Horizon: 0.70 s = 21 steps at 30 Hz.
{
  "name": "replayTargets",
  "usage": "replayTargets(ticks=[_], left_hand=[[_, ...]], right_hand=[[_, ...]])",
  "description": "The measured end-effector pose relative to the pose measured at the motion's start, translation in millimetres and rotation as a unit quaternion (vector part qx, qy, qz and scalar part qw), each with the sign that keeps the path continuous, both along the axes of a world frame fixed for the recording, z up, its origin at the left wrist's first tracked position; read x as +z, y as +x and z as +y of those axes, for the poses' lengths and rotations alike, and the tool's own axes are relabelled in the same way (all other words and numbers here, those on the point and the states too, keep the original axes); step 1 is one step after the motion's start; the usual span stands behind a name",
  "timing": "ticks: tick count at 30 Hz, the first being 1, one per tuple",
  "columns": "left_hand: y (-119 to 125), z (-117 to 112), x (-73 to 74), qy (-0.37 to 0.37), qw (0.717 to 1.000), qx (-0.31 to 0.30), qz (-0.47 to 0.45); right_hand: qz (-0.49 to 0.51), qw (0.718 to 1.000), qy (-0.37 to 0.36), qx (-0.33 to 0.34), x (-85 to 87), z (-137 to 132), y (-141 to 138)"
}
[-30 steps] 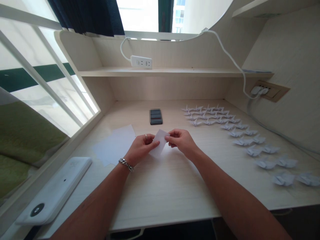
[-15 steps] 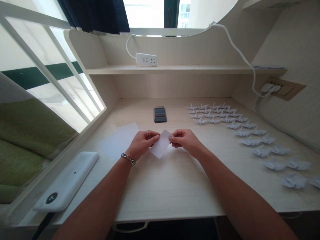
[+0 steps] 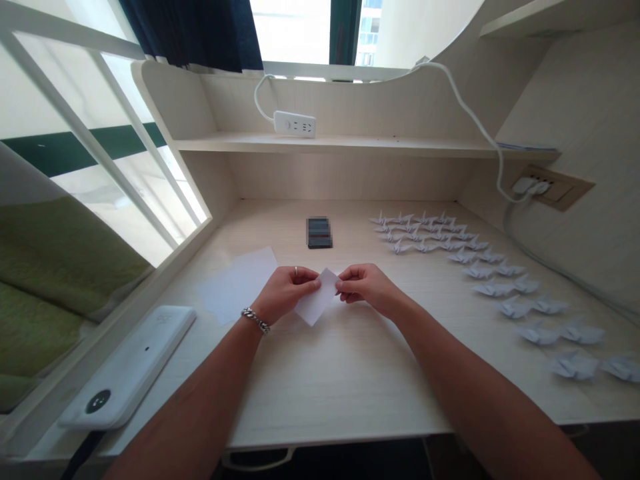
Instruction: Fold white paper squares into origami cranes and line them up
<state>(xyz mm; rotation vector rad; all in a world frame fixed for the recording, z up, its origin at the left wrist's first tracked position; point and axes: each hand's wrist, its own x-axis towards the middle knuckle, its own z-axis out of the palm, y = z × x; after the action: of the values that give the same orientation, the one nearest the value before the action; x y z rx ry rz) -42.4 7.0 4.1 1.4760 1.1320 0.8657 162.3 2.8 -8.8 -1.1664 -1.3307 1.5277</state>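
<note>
A small piece of white paper (image 3: 317, 301), turned cornerwise, is held just above the desk between my two hands. My left hand (image 3: 289, 290), with a ring and a chain bracelet, pinches its left corner between thumb and fingers. At the right corner, my right hand (image 3: 367, 287) pinches the paper with thumb and forefinger, the other fingers curled. White paper sheets (image 3: 240, 280) lie overlapping beside my left hand. To the right stand rows of folded white paper cranes (image 3: 425, 233).
A dark, blurred-out phone-like object (image 3: 319, 233) lies behind the hands. At the left edge is a long white lamp-like device (image 3: 135, 367) with a black cord. A white power strip (image 3: 295, 124) rests on the shelf (image 3: 350, 145), and a white cable hangs at the right.
The paper has shifted slightly left and down in the view and tilted a little. Both hands keep their pinch on it. The whole view has moved slightly.
</note>
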Motion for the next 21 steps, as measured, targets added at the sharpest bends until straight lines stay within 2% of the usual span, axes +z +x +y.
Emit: replayTargets(ticks=[5, 9, 17, 21], left_hand=[[-2, 0, -0.1, 0.014, 1.0, -0.011, 0.014], [-2, 0, -0.8, 0.012, 1.0, -0.025, 0.01], [-9, 5, -2.3, -0.021, 0.998, 0.018, -0.063], [-7, 2, -2.2, -0.013, 0.999, -0.028, -0.023]], right_hand=[[-0.012, 1.0, 0.004, 0.017, -1.6, 1, -1], [-0.003, 1.0, 0.007, 0.006, -7.8, -6, 0], [0.02, 0.999, 0.015, -0.027, -6.3, -11, 4], [0.015, 1.0, 0.01, -0.015, -5.2, -12, 2]])
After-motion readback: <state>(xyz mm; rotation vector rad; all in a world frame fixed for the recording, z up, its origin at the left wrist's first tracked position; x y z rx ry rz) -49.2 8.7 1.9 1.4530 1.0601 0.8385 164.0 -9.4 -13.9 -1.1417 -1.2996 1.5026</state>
